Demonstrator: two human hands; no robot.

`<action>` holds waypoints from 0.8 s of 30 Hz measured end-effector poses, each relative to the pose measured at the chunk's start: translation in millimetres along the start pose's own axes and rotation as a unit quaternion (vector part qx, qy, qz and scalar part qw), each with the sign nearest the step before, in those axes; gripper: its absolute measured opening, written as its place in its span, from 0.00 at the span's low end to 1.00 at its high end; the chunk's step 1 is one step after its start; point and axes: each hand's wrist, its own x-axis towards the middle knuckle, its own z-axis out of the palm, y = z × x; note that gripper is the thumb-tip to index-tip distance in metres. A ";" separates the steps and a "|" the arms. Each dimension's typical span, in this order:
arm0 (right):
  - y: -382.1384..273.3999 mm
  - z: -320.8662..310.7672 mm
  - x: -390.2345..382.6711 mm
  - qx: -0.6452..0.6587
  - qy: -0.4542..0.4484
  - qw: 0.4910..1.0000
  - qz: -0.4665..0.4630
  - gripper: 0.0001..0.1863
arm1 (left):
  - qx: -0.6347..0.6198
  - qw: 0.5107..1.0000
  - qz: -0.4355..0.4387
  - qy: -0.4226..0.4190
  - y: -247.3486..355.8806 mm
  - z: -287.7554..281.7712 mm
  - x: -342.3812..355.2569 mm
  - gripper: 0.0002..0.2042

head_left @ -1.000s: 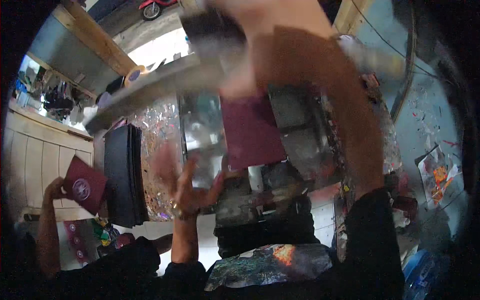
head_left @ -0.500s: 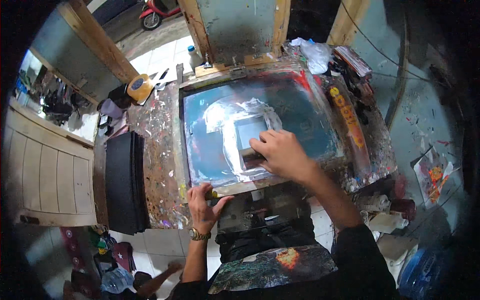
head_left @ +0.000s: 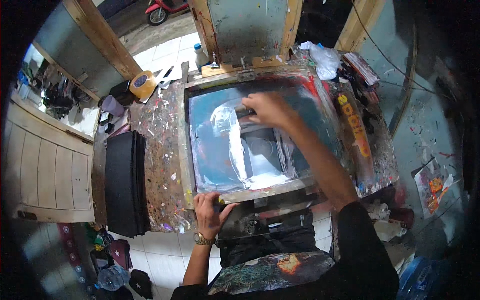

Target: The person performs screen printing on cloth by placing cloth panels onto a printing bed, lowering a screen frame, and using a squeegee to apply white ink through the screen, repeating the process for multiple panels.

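A screen-printing frame [head_left: 188, 150] lies flat on the paint-stained table [head_left: 157, 165], its mesh smeared with teal and white ink. My right hand [head_left: 270, 109] is closed on a squeegee [head_left: 243, 111] pressed to the far part of the mesh. My left hand [head_left: 210, 212] grips the near-left edge of the frame, thumb on top. A watch sits on that wrist.
A stack of black sheets [head_left: 122, 182] lies at the table's left edge. A roll of tan tape [head_left: 142, 85], a white bottle [head_left: 201, 55] and a purple cup [head_left: 113, 106] stand at the back left. A white plastic bag [head_left: 322, 56] and rags sit at the back right.
The raised screen came down flat onto the table. My right hand then moved from the middle of the mesh to its far part with the squeegee. My left hand stays on the near edge.
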 end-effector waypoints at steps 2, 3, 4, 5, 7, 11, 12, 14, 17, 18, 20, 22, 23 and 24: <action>0.7 -12.6 7.5 0.004 -0.017 1.000 -0.017 0.21 | 0.007 1.000 0.001 -0.011 -3.3 3.3 -2.6 0.27; 2.5 -7.7 6.0 0.006 -0.019 1.000 -0.018 0.21 | 0.011 1.000 0.005 -0.022 -4.4 4.5 -3.3 0.28; 5.1 0.0 1.8 0.012 -0.013 1.000 -0.009 0.19 | 0.014 1.000 0.014 -0.018 -5.9 6.2 -1.7 0.28; 6.1 5.5 -3.6 0.018 -0.007 1.000 0.001 0.18 | 0.014 1.000 0.013 -0.019 -6.4 6.4 -3.1 0.28; -10.2 17.0 -29.4 -0.014 0.060 0.998 -0.001 0.19 | 0.012 0.999 0.023 -0.029 -8.2 8.2 -4.9 0.27; -62.6 8.9 -83.1 0.015 0.034 0.999 0.020 0.16 | 0.023 0.999 0.017 -0.028 -7.7 4.6 -4.9 0.27; -62.7 4.5 -81.8 0.062 -0.064 0.995 0.037 0.18 | 0.024 0.999 0.012 -0.024 -9.5 4.7 -6.9 0.26; -49.0 2.5 -68.8 0.045 -0.067 0.996 0.037 0.18 | 0.014 0.999 0.022 -0.022 -6.5 7.3 -1.6 0.26; -2.0 3.0 -23.4 0.040 -0.034 0.999 0.002 0.18 | 0.016 0.999 0.023 -0.020 -3.8 7.5 0.8 0.26; 7.1 -1.6 -2.9 0.034 -0.025 0.999 0.002 0.19 | 0.022 0.999 0.013 -0.025 -4.3 6.9 0.5 0.26; 15.4 -4.6 4.2 0.020 -0.018 1.000 0.010 0.20 | 0.020 0.999 0.008 -0.030 -3.8 7.1 1.3 0.26; 11.9 2.4 -5.4 0.008 0.002 0.999 0.034 0.22 | 0.016 0.999 0.003 -0.037 -2.1 5.7 -1.4 0.26; 0.8 6.2 -16.3 0.012 -0.006 0.999 0.034 0.22 | 0.014 0.999 -0.005 -0.041 -3.0 6.7 -4.9 0.26; -10.9 8.6 -31.5 0.011 0.019 0.999 0.031 0.22 | 0.014 0.999 0.000 -0.040 -4.9 8.0 -5.0 0.26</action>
